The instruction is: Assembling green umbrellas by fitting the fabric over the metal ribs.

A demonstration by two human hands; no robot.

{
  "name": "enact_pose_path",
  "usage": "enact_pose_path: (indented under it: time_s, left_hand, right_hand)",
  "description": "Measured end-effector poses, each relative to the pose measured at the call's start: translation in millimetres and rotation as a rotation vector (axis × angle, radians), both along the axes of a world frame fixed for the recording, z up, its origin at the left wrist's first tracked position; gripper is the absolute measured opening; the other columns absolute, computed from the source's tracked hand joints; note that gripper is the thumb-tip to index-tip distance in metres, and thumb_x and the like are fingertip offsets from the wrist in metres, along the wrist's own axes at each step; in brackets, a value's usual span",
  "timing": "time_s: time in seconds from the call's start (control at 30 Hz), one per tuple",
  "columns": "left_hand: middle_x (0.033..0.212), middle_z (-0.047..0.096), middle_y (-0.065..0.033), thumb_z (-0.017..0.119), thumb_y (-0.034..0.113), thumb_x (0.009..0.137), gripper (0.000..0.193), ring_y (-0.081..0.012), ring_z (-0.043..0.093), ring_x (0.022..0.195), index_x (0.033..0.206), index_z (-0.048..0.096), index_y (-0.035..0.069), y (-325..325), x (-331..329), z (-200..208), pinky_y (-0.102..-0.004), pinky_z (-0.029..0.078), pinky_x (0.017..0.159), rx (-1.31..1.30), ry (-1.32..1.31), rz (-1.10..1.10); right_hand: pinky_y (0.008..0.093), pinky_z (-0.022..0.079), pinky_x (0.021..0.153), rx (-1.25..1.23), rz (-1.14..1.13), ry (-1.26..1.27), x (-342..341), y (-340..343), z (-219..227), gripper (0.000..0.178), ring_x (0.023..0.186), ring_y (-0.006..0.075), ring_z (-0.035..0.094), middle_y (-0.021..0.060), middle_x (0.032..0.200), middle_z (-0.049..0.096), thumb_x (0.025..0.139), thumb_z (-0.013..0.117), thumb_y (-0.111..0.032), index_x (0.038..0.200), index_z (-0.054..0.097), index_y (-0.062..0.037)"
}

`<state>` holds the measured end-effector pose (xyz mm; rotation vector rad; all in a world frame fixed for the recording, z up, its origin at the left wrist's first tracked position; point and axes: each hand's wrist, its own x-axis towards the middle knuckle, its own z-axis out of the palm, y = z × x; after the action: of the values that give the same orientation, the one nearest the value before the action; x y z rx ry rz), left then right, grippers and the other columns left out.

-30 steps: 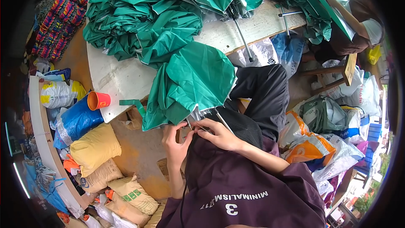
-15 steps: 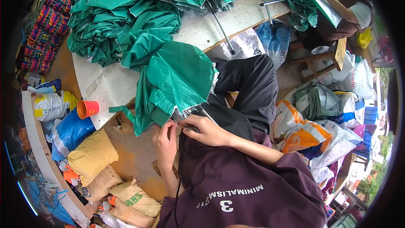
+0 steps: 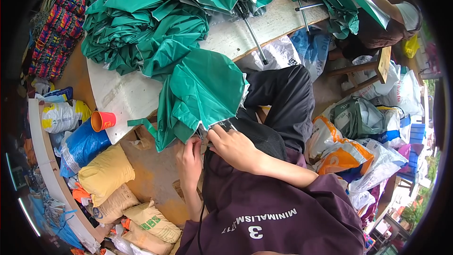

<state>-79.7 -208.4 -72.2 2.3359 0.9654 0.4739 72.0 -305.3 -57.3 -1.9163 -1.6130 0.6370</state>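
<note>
A green umbrella (image 3: 203, 89) with a silvery underside lies partly folded over my lap and the table's near edge. Its canopy rim and thin metal ribs come down to my fingers. My left hand (image 3: 189, 153) pinches the rim at the umbrella's near end, thumb against forefinger. Close beside it, my right hand (image 3: 233, 147) is curled by the rib ends, back of the hand up; whatever lies within its fingers is hidden. A green strap (image 3: 139, 122) hangs off the umbrella's left side.
Many more green umbrellas (image 3: 141, 28) are heaped on the white table (image 3: 115, 97), one shaft (image 3: 255, 40) jutting over its edge. An orange cup (image 3: 103, 121) stands at the table's left corner. Stuffed sacks (image 3: 106, 174) lie left, plastic bags (image 3: 349, 156) right. Another person (image 3: 394, 14) sits far right.
My right hand has turned over and shifted slightly, its fingers now pointing into the umbrella's rib ends. A dark item glimpsed in it before is now hidden. The view has shifted slightly.
</note>
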Motion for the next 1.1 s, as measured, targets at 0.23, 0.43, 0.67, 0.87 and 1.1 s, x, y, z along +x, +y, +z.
enact_pose_path:
  time_s: [0.23, 0.43, 0.67, 0.87, 1.1]
  left_hand:
    - [0.088, 0.066, -0.016, 0.061, 0.005, 0.09, 0.007, -0.0386, 0.06, 0.083, 0.093, 0.059, -0.001, -2.2, -0.6, -2.8, -0.0468, 0.044, 0.075, 0.024, 0.021, 0.017]
    - [0.087, 0.063, -0.0174, 0.059, 0.006, 0.091, 0.008, -0.0396, 0.059, 0.085, 0.093, 0.055, -0.001, -3.2, 2.4, -1.8, -0.0493, 0.043, 0.078, 0.176, 0.047, -0.016]
    - [0.087, 0.059, -0.0196, 0.06, 0.009, 0.092, 0.012, -0.0404, 0.056, 0.091, 0.096, 0.055, -0.001, -2.8, 1.7, -2.1, -0.0503, 0.043, 0.081, 0.246, 0.129, -0.052]
    - [0.088, 0.058, -0.0208, 0.059, 0.01, 0.093, 0.014, -0.0403, 0.056, 0.092, 0.1, 0.056, -0.002, -1.9, 1.2, 0.5, -0.0502, 0.043, 0.082, 0.292, 0.157, -0.061]
    - [0.091, 0.059, -0.0214, 0.058, 0.01, 0.094, 0.018, -0.0402, 0.056, 0.092, 0.104, 0.056, -0.004, 3.1, 0.0, 4.7, -0.0492, 0.043, 0.082, 0.306, 0.186, -0.1]
  right_hand:
    - [0.035, 0.049, 0.063, 0.026, 0.078, -0.218, -3.1, 8.9, 5.4, 0.017, 0.069, 0.0237, 0.063, 0.0089, 0.087, 0.056, 0.088, 0.06, -0.013, 0.096, 0.049, -0.0019]
    - [0.0347, 0.049, 0.064, 0.095, 0.063, -0.209, -4.7, 11.5, -1.1, 0.019, 0.07, 0.0233, 0.063, 0.008, 0.085, 0.058, 0.083, 0.059, -0.011, 0.098, 0.052, -0.0021]
    - [0.0356, 0.051, 0.066, 0.067, 0.125, -0.234, 1.4, 17.2, -0.9, 0.025, 0.074, 0.0251, 0.065, 0.0094, 0.087, 0.062, 0.084, 0.058, -0.011, 0.107, 0.055, -0.0005]
    - [0.0362, 0.052, 0.068, 0.067, 0.145, -0.213, 3.1, 21.6, -1.1, 0.024, 0.078, 0.0267, 0.067, 0.0111, 0.086, 0.064, 0.086, 0.058, -0.012, 0.107, 0.057, -0.0004]
    - [0.0358, 0.053, 0.066, 0.062, 0.225, -0.2, 10.2, 29.5, -9.3, 0.021, 0.077, 0.0274, 0.068, 0.0125, 0.084, 0.066, 0.085, 0.059, -0.012, 0.102, 0.06, -0.0003]
